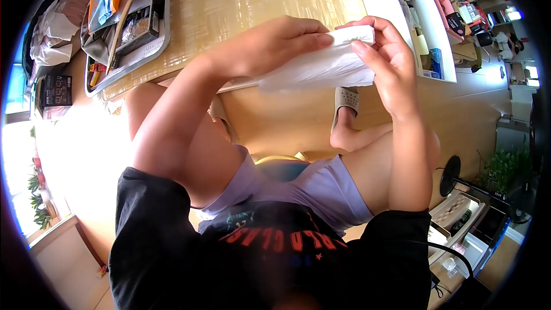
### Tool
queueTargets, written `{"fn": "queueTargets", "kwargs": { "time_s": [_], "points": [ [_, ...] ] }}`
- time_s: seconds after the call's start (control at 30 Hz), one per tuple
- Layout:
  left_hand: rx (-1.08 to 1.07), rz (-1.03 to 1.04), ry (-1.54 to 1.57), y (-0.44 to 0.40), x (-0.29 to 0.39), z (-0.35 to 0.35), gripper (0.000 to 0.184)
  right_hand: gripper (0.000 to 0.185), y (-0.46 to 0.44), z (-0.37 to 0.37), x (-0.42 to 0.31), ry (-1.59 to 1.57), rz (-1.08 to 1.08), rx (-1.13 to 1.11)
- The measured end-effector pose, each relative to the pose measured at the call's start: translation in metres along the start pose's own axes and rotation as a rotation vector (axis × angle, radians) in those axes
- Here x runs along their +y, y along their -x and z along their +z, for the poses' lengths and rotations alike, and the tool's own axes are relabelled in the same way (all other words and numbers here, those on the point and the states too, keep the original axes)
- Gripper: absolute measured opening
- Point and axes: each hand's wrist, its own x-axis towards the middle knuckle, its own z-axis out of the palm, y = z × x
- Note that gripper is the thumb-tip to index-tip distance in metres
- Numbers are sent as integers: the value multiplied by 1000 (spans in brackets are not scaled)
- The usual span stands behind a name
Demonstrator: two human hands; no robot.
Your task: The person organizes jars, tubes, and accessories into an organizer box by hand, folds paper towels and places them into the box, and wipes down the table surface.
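Observation:
Both hands hold a thin white folded sheet (321,70) over the near edge of the table, above my lap. It looks soft and slightly see-through; whether it is plastic or paper I cannot tell. My left hand (284,46) reaches across its upper left part, thumb and fingers closed on the top edge. At the other end my right hand (390,60) pinches the sheet between thumb and fingers near its upper right corner. The lower left part hangs loose below my left hand. Some left fingers are hidden behind the sheet.
A yellowish covered table (229,0) lies in front. On its left stands a metal tray (163,40) with packets, a wooden stick (123,20) and a dark box. A white open drawer or bin (442,74) with assorted items is at the right. Fans and a plant (505,169) stand farther right.

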Motion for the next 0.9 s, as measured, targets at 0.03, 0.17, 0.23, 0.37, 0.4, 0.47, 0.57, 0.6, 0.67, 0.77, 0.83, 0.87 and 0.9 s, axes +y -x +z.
{"fn": "queueTargets", "kwargs": {
  "time_s": [0.03, 0.17, 0.23, 0.37, 0.4, 0.47, 0.57, 0.6, 0.67, 0.77, 0.83, 0.87, 0.9],
  "points": [
    [-14, -4, -25, 0, 0, -2, 43, 29, 0, 1, -2, -2, -9, -17],
    [-74, -4, -85, -1, -1, -9, 39, 35, 2, 5, -3, 29, -46, -57],
    [-59, 25, -133, -1, -1, -9, 36, 40, 4, 7, -2, 48, -36, -70],
    [54, 68, -340, 2, 2, 0, 30, 36, 6, -1, 6, 194, 137, 0],
    [86, 72, -417, 0, 3, 1, 29, 35, 8, 1, 6, 199, 174, 25],
    [85, 115, -416, -1, 2, 3, 32, 32, 6, 2, 0, 196, 201, 44],
    [32, -18, -363, 1, 11, 5, 40, 31, 6, -1, 1, 145, 158, -2],
    [4, -65, -380, 2, 15, 3, 40, 25, 6, 0, -2, 111, 174, -24],
    [-28, -150, -329, 5, 20, 2, 40, 22, 8, 3, 0, 120, 89, -51],
    [-73, -124, -210, 7, 11, -4, 41, 19, 9, 1, 1, 114, 21, -109],
    [-56, -23, -214, 6, 6, -6, 39, 21, 9, 2, 3, 107, -35, -136],
    [-48, 25, -217, 7, 4, -7, 39, 22, 10, 5, 2, 83, -22, -81],
    [-1, 64, -336, 8, 4, -5, 37, 24, 12, 11, -1, 56, -9, -25]
  ]
}}
